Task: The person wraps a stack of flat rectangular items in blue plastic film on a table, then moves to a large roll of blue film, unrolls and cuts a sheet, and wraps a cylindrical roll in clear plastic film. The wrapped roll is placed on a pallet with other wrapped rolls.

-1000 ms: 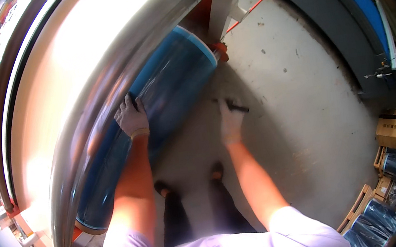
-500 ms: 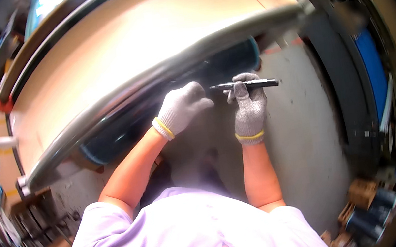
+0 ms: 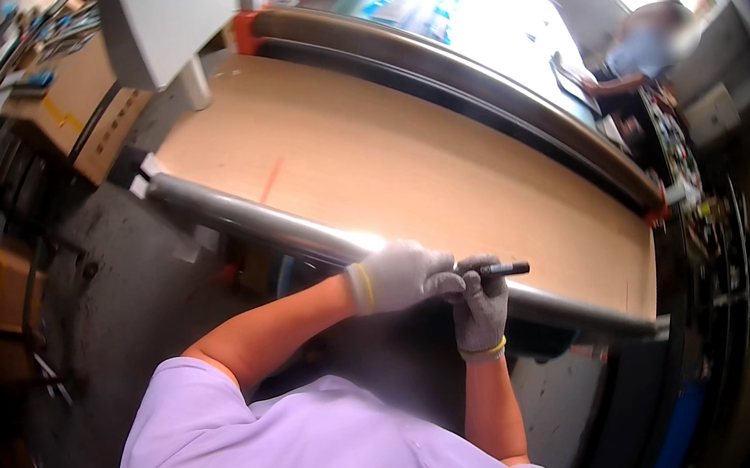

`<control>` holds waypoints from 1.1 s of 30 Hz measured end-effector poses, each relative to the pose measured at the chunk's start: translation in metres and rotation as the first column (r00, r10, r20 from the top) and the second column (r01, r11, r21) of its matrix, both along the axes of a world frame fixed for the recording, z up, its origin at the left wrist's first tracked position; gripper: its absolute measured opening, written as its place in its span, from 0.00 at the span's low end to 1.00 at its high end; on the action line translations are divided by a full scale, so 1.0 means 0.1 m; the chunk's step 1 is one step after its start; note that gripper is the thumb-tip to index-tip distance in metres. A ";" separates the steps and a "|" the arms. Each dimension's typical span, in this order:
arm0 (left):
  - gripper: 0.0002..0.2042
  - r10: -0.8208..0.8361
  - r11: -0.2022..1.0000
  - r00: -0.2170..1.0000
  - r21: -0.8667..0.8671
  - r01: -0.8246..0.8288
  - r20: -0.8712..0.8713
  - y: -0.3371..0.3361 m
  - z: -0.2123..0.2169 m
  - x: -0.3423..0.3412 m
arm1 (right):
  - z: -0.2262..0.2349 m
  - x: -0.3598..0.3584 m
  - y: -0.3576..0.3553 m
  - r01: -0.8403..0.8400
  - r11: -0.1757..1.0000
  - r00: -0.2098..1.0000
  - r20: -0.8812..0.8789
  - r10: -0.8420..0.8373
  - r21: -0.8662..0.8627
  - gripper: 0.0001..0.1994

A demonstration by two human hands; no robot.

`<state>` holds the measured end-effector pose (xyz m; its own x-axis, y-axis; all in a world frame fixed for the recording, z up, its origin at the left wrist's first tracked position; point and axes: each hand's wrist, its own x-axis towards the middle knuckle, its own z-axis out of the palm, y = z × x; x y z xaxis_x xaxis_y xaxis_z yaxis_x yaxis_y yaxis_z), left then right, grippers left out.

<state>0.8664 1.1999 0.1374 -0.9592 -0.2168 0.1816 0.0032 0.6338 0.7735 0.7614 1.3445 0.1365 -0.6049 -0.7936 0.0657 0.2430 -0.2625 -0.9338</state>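
A black marker pen [image 3: 514, 268] lies nearly level in the fingers of my right hand [image 3: 479, 320], which wears a grey knit glove with a yellow cuff. My left hand [image 3: 395, 277], in a matching paler glove, is closed right beside it, its thumb and fingertips meeting the pen's left end. Those fingers hide that end and anything small they may hold. Both hands are over the near edge of a tan work surface [image 3: 445, 192], in front of a shiny grey metal roller [image 3: 270, 224].
A dark brown roller [image 3: 460, 85] runs along the surface's far side. Cardboard boxes [image 3: 89, 111] and a white box-shaped unit [image 3: 168, 29] stand at left. Beyond, at upper right, another person [image 3: 644, 47] is at a bright table [image 3: 498, 19]. Shelves [image 3: 704, 247] line the right side.
My hands, apart before, have come together at the pen's left end. The view has swung, bringing the far roller, the bright table and the other person into sight.
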 end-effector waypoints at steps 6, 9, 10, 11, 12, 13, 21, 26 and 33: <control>0.23 0.026 0.999 0.998 -0.032 -0.028 -0.054 -0.55 -0.13 0.69 | 0.15 0.18 -0.52 -0.303 0.921 0.953 0.089 0.290 0.244 0.08; 0.21 0.015 0.997 1.000 -0.079 -0.013 0.018 -0.79 -0.14 0.88 | 0.43 0.11 -0.85 -0.235 0.840 0.894 -0.230 0.384 0.489 0.12; 0.21 0.040 0.997 0.999 -0.072 -0.041 -0.008 -0.81 -0.12 0.90 | 0.48 0.15 -0.94 -0.236 0.850 0.889 -0.248 0.384 0.470 0.14; 0.20 0.063 0.996 0.998 -0.063 -0.065 -0.030 -0.81 -0.08 0.92 | 0.55 0.21 -1.02 -0.237 0.861 0.886 -0.263 0.382 0.450 0.16; 0.19 0.086 0.995 0.995 -0.054 -0.089 -0.052 -0.81 -0.07 0.92 | 0.61 0.25 -1.10 -0.237 0.871 0.883 -0.278 0.378 0.431 0.18; 0.19 0.112 0.992 0.990 -0.056 -0.117 -0.081 -0.82 -0.09 0.93 | 0.64 0.28 -1.17 -0.231 0.874 0.877 -0.298 0.377 0.428 0.19; 0.11 0.609 0.683 0.792 -0.536 -0.497 0.040 -2.42 -0.27 0.85 | 0.22 0.04 -1.54 0.010 0.962 0.901 -0.419 0.109 0.272 0.17; 0.12 0.957 0.250 0.238 -0.892 -0.377 0.168 -3.75 -1.00 1.33 | -0.07 0.21 -1.03 -0.216 0.845 0.873 -0.290 0.391 0.490 0.11; 0.14 0.982 0.150 0.187 -0.743 -0.652 0.035 -3.28 -0.66 1.32 | -0.49 0.11 -0.25 -0.281 0.642 0.703 -0.302 0.644 0.714 0.08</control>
<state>0.9982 0.8721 0.0716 -0.1710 -0.9533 0.2490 -0.9810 0.1882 0.0466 0.7724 1.3192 0.0871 -0.1590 -0.9262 -0.3419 -0.3659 0.3769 -0.8509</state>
